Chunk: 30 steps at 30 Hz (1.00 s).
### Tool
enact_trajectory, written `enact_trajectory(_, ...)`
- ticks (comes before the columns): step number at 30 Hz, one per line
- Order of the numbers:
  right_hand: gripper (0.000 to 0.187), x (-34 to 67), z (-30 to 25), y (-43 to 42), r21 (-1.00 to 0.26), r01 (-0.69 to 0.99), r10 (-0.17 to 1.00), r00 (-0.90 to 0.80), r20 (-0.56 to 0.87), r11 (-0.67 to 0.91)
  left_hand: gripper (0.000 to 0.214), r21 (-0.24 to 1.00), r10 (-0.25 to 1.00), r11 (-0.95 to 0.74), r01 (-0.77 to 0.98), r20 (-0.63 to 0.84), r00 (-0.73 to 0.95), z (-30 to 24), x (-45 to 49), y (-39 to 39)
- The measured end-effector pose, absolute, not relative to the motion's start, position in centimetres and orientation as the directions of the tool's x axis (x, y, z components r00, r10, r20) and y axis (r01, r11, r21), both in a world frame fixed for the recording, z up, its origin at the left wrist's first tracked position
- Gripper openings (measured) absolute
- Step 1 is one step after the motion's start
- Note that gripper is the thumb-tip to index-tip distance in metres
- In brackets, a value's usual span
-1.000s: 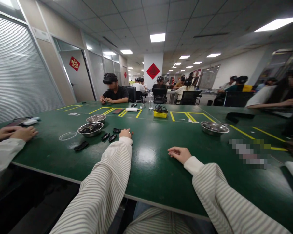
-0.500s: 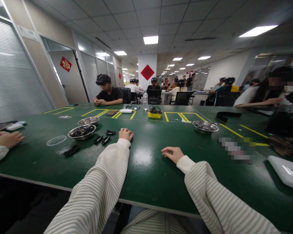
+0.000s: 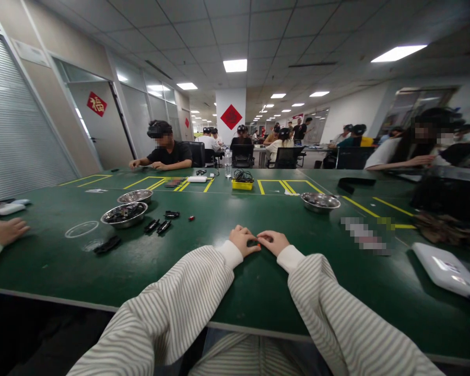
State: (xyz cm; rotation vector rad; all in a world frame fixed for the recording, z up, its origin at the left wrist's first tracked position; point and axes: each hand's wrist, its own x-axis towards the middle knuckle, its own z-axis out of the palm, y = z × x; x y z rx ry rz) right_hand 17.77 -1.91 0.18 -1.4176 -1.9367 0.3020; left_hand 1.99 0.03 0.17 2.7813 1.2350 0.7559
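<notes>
The person's left hand (image 3: 243,240) seems to pinch a tiny orange piece (image 3: 259,245) where both hands meet; whether the right hand (image 3: 274,242) also grips, one cannot tell. This handling looks unfinished. One small red piece (image 3: 191,218) and three black plastic parts (image 3: 163,227) lie loose beside a filled round steel bowl (image 3: 126,224).

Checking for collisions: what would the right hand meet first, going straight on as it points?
Likely the orange piece, then the left hand close behind it; depth and any contact are unclear.
</notes>
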Motion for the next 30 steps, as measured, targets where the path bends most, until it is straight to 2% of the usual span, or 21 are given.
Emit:
enact_trajectory(3, 0.024, 17.8, 0.0, -1.9, -0.498, 0.762, 0.894, -0.236, 0.382, 0.414, 0.034, 0.173, 0.749, -0.571, 0.802, 0.509, 0.423, 0.7, -0.4, 2.1)
enact_trajectory(6, 0.024, 17.8, 0.0, -2.0, -0.466, 0.76, 0.879, -0.292, 0.378, 0.453, 0.032, 0.16, 0.796, -0.34, 0.927, 0.574, 0.193, 1.1, -4.5, 5.0)
enact_trajectory(8, 0.021, 17.8, 0.1, -2.1, -0.459, 0.755, 0.872, -0.309, 0.379, 0.468, 0.035, 0.217, 0.848, -0.125, 0.968, 0.53, -0.009, 1.0, -7.3, 6.7)
enact_trajectory(11, 0.018, 17.8, 0.1, -2.2, -0.46, 0.747, 0.867, -0.323, 0.38, 0.48, 0.023, 0.25, 0.89, -0.038, 0.968, 0.449, -0.081, 0.3, -10.1, 8.6)
enact_trajectory(15, 0.02, 17.9, 0.2, -2.0, -0.457, 0.741, 0.862, -0.343, 0.373, 0.492, 0.021, 0.226, 0.939, -0.121, 0.967, 0.341, 0.038, -0.3, -10.7, 9.5)
enact_trajectory(21, 0.019, 18.2, 0.1, -1.8, -0.477, 0.737, 0.875, -0.357, 0.328, 0.479, 0.026, 0.206, 0.897, -0.386, 0.899, 0.312, 0.313, 0.1, -7.7, 7.8)
enact_trajectory(26, 0.019, 18.2, 0.1, -1.9, -0.424, 0.763, 0.864, -0.354, 0.357, 0.488, 0.03, 0.242, 0.739, -0.668, 0.704, 0.325, 0.59, 0.1, -2.9, 3.8)
enact_trajectory(30, 0.019, 18.1, 0.1, -1.9, -0.38, 0.765, 0.842, -0.383, 0.381, 0.52, 0.035, 0.308, 0.632, -0.775, 0.552, 0.363, 0.685, -0.1, 0.0, 1.0)
